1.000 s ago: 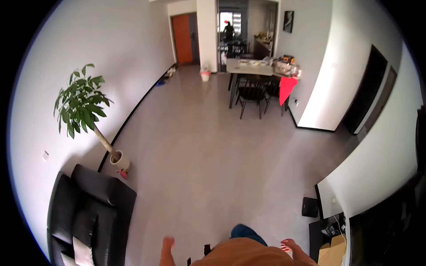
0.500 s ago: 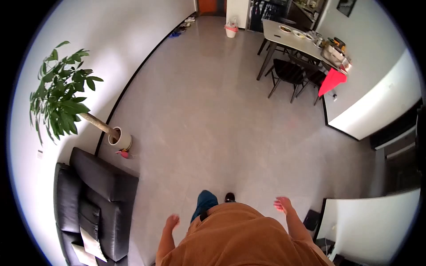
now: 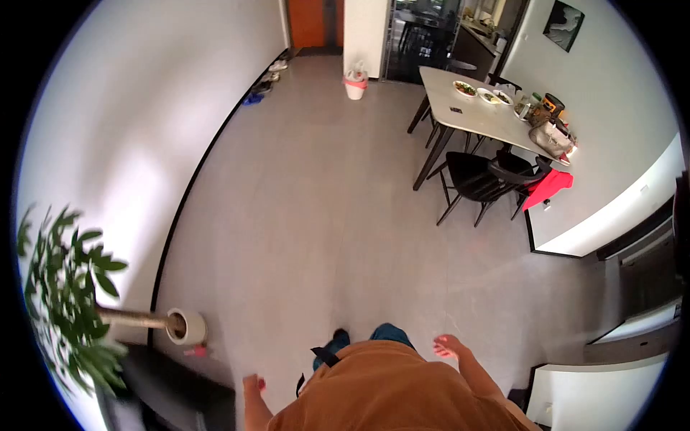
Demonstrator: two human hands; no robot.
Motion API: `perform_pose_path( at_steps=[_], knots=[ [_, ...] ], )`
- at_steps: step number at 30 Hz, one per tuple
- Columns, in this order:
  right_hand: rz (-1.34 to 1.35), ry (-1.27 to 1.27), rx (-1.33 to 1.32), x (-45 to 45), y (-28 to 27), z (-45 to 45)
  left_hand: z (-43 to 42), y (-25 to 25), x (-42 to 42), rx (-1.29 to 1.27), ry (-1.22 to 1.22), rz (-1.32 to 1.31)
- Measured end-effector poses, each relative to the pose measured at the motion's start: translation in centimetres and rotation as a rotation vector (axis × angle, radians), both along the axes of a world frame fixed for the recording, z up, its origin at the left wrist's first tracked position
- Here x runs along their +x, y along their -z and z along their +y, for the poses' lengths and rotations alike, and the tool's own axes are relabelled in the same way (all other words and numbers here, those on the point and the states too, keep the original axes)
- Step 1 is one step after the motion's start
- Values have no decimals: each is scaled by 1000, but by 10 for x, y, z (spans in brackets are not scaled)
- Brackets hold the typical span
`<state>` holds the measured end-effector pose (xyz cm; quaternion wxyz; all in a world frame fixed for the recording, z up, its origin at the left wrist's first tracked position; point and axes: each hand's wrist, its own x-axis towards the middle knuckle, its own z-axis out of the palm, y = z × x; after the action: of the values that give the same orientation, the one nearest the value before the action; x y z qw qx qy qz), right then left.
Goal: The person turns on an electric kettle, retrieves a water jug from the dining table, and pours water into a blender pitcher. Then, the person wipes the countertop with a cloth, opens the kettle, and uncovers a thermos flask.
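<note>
At the lower edge of the view, either side of a brown shirt [image 3: 381, 391], both hands are held above grey floor [image 3: 323, 237]. By the left hand [image 3: 253, 384], nearest the black sofa [image 3: 180, 391] at lower left, a blurred outline is shown; whether its fingers are closed cannot be told. The right hand [image 3: 447, 347] is held palm inward, fingers loosely curled and parted. Between them, teal trousers [image 3: 393, 334] and a dark shoe [image 3: 341, 336] are seen below the shirt hem.

Beyond the sofa, partly overlapped by leaves, a plant [image 3: 79, 280] is rooted in a white pot [image 3: 199, 327]; beside it a small pink object [image 3: 195, 351] is noted, too blurred to identify. At upper right, plates of food [image 3: 465, 88] and a handbag [image 3: 552, 136] are set on a pale table [image 3: 474, 126]. A black chair [image 3: 471, 176] is placed alongside, near a red cloth [image 3: 550, 188]. Farther off, a white bin [image 3: 355, 87] is stood by a pillar, and shoes [image 3: 273, 70] are lined along the left wall toward an orange door [image 3: 305, 25].
</note>
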<state>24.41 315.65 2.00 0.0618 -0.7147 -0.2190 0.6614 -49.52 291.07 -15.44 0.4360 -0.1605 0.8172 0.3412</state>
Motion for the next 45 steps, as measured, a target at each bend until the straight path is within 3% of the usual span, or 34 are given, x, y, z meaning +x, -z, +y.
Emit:
perform_pose_path(
  at_steps=[1,2,3,4,6,8,9,10,11,12,13,14,15,17,18,19,24,29,31,34,36,38,40,41,42,45],
  knots=[
    [-7,-10,-32,6,-1,8,110,-17,-30,18,130,1],
    [-15,103,-27,12,4,18,213,-25,-45,78,927,184],
    [-25,218,-19,14,4,27,315,-30,-62,155,1546,677],
    [-71,348,-5,10,3,38,413,-59,-41,571,704,336],
    [-134,550,-41,7,3,63,567,-209,39,715,671,303],
    [-152,633,-85,11,4,119,674,-291,92,828,754,293],
    [-237,529,-149,9,-4,144,711,-318,104,907,830,284],
    [-315,429,-194,10,-3,182,743,-307,107,890,890,276],
    [-260,565,-171,22,23,217,760,-270,96,871,961,281],
    [-192,705,-156,27,66,253,775,-203,69,964,800,-12],
    [-183,673,-113,23,85,314,771,-157,48,749,979,72],
    [151,670,154,58,164,345,769,-116,28,534,1171,141],
    [47,808,154,11,102,428,747,-30,-6,515,1532,500],
    [56,483,208,-14,57,557,743,-93,30,99,1153,55],
    [18,271,184,-27,44,625,762,-101,39,46,1105,2],
    [-8,222,268,-42,10,686,786,-105,48,14,1083,-30],
    [27,53,531,-101,-39,923,957,-107,50,-34,1072,-58],
    [84,-117,762,-122,-38,1050,1162,-114,18,8,992,-45],
    [-100,-188,733,-136,-62,1090,1256,-108,1,58,925,-14],
    [-281,-164,901,-116,-39,1135,1431,-94,-22,266,740,69],
    [-205,117,865,-97,-49,1170,1593,-116,9,549,762,74],
    [-174,435,651,-89,-88,1218,1755,-160,73,949,922,-28],
    [-226,515,635,-80,-83,1270,1836,-284,180,926,1072,118],
    [-289,568,605,-63,-79,1298,1868,-309,223,1023,1142,112],
    [-262,609,641,-57,-70,1327,1888,-316,246,1103,1213,115],
    [-197,712,672,-49,-131,1446,1944,-297,269,970,1330,-67]
  ],
)
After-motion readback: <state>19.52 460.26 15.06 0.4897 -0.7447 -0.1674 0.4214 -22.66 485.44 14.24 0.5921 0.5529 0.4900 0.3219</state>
